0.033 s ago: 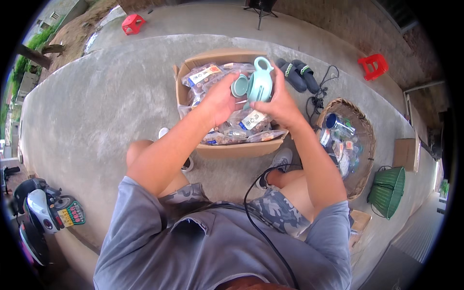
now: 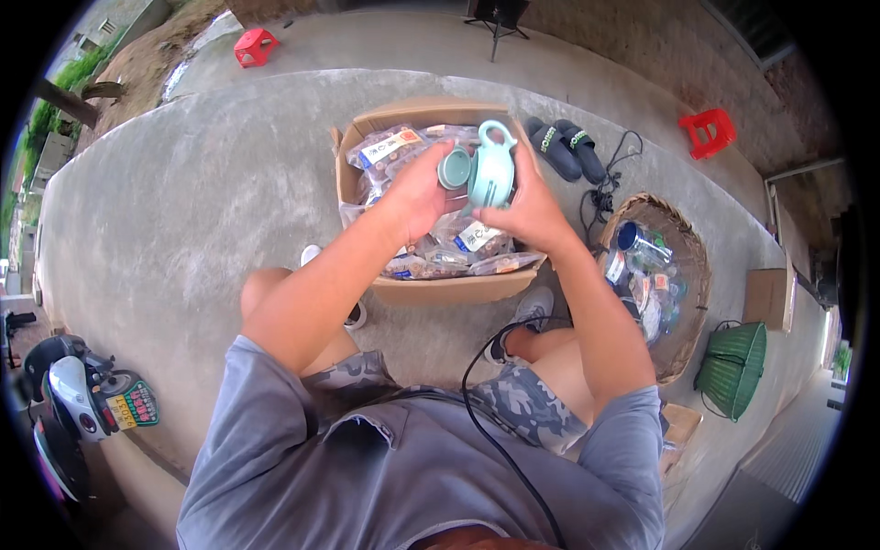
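Note:
Over an open cardboard box [image 2: 440,291], both hands hold pale green ceramic pieces. My right hand [image 2: 530,213] grips a small teapot [image 2: 493,170] by its body, the handle pointing up. A round lid or cup of the same colour [image 2: 454,169] sits in my left hand [image 2: 414,197], pressed against the teapot's side. The box is full of clear plastic packets [image 2: 463,240] with labels. I sit with my knees either side of the box on a concrete floor.
A woven basket [image 2: 689,240] holding packets and a blue tin stands at the right, with a green wire basket [image 2: 733,368] and small cardboard box [image 2: 768,298] beyond. Black slippers [image 2: 564,147] and a cable lie behind the box. Two red stools [image 2: 257,46] [image 2: 708,133]; scooter [image 2: 78,403] at left.

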Tool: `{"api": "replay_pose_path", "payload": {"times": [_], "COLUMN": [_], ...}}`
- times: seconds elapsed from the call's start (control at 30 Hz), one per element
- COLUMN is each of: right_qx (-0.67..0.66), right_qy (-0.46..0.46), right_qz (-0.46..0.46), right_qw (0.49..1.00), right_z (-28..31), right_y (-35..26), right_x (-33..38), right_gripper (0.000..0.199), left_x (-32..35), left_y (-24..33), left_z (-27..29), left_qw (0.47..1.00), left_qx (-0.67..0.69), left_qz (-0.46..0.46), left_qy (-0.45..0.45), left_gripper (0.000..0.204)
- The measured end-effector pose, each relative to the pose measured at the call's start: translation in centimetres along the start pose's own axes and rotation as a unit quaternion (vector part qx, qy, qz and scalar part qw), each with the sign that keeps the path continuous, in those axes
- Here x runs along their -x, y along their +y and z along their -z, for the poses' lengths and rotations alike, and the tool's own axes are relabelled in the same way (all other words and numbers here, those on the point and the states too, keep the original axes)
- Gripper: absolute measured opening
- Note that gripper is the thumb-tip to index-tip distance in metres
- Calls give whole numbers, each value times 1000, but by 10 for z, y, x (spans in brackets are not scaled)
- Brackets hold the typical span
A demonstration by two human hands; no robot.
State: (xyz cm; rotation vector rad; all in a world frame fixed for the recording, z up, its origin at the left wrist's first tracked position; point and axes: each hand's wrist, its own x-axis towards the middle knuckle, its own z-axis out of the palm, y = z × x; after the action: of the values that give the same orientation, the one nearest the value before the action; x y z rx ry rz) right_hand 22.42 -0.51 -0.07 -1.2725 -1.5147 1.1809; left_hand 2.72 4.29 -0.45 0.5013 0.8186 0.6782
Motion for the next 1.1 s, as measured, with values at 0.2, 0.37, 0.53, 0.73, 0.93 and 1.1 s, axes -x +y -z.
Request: {"api": "replay_pose_path", "payload": {"times": [0.2, 0.37, 0.53, 0.73, 0.93, 1.1], "right_qx": [186, 226, -163, -305, -285, -388], "right_qy": [24, 91, 35, -21, -37, -33], "right_qz": [98, 122, -14, -68, -53, -85], "right_qw": [977, 962, 986, 950, 956, 917], "right_z": [-7, -17, -25, -22, -22, -5], "right_y": [2, -5, -2, 2, -4, -12], "right_x": [6, 7, 6, 5, 8, 7], "right_gripper": [105, 100, 88, 83, 97, 105], "left_x": [3, 16, 17, 20, 18, 16], "left_y": [-1, -19, -12, 1, 9, 13], "left_z": [4, -14, -2, -10, -6, 4], "left_qw": [999, 985, 948, 884, 866, 734], "left_qx": [27, -47, -243, -381, -419, -579], "left_qz": [-24, -167, -196, -272, -274, -355], "left_qy": [-12, -4, -59, -7, -16, -8], "left_gripper": [38, 46, 52, 60, 76, 81]}}
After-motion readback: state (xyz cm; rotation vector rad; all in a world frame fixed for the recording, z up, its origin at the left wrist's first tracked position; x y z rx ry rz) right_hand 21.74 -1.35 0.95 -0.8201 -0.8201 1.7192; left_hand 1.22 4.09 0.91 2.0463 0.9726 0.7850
